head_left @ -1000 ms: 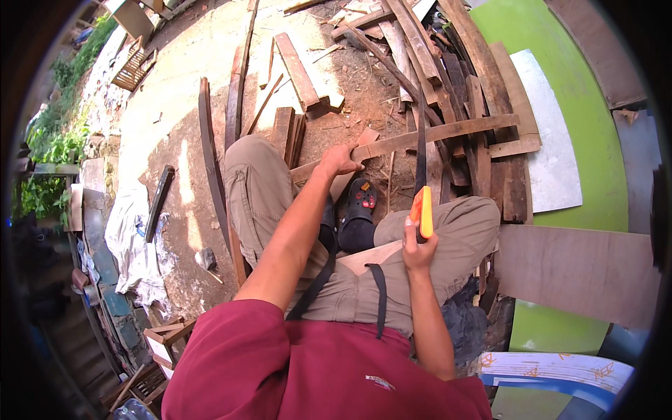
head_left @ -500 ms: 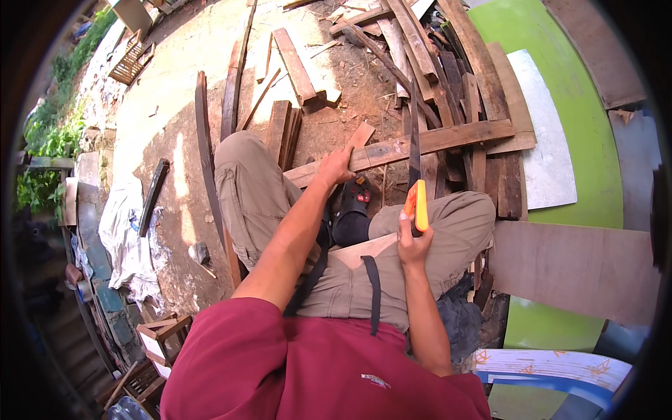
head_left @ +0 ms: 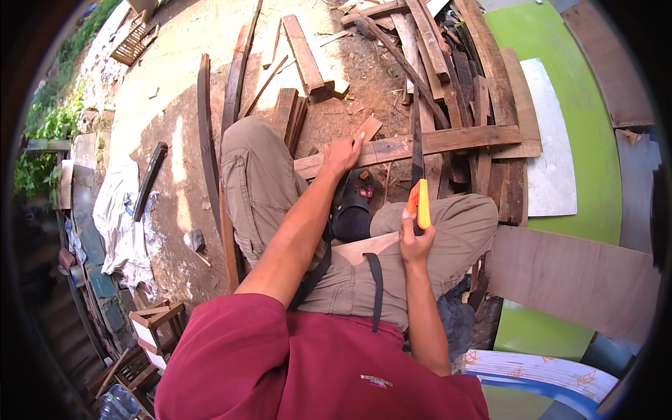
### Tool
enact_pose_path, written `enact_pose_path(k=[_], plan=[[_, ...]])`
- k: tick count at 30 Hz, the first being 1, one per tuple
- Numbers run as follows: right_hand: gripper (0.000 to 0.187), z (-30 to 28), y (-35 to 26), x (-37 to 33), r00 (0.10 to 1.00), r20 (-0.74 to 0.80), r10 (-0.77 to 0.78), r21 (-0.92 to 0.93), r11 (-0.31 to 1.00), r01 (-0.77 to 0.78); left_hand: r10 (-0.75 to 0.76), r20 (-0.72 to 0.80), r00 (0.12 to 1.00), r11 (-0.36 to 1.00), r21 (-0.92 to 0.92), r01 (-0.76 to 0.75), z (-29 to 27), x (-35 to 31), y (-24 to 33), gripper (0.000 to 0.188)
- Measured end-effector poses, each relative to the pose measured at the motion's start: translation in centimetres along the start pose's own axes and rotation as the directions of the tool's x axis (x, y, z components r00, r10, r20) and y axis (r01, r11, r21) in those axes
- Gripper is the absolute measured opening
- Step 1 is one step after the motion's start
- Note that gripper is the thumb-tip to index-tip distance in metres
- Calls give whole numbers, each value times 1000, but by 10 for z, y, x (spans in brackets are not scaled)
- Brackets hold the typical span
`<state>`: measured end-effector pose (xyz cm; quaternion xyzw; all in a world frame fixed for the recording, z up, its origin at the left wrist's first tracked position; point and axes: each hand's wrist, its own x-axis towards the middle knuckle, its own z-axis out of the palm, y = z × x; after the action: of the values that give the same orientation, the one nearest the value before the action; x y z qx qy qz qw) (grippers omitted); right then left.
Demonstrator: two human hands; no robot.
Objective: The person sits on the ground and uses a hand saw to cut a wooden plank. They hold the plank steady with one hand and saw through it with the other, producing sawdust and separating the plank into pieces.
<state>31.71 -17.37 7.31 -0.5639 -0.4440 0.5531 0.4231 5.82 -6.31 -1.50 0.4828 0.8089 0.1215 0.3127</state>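
The person sits on the ground among scrap timber. The left hand [head_left: 343, 152] lies flat, fingers spread and closed on nothing, pressing on a long plank [head_left: 409, 147] laid across the woodpile beyond the knees. The right hand [head_left: 414, 238] has its fingers wrapped tight round the orange handle of a saw [head_left: 418, 175], whose dark blade stands upright, crossing the plank. A small wooden crate [head_left: 155, 325] sits by the left hip.

Left hand [head_left: 342, 154] presses flat on long wooden plank [head_left: 448, 142] lying across scrap-wood pile [head_left: 448, 77]. Right hand [head_left: 414, 238] grips orange-handled handsaw [head_left: 418, 168], blade upright, crossing plank near middle.
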Motion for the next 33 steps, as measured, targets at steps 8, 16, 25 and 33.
enact_pose_path(k=[8,16,25,33], plan=[[24,6,-18,-2,992,98,-84,-234,967,105,-265,-267,926,954,66,292,34,13,9,67],[26,16,-27,7,985,153,-81,-351,927,131,-323,-284,903,936,48,350,22,5,21,46],[26,32,-27,24,989,149,-17,-350,934,69,-300,-316,900,937,81,341,35,8,15,43],[26,23,-22,9,982,173,-70,-318,940,123,-317,-212,924,931,117,347,22,14,20,49]])
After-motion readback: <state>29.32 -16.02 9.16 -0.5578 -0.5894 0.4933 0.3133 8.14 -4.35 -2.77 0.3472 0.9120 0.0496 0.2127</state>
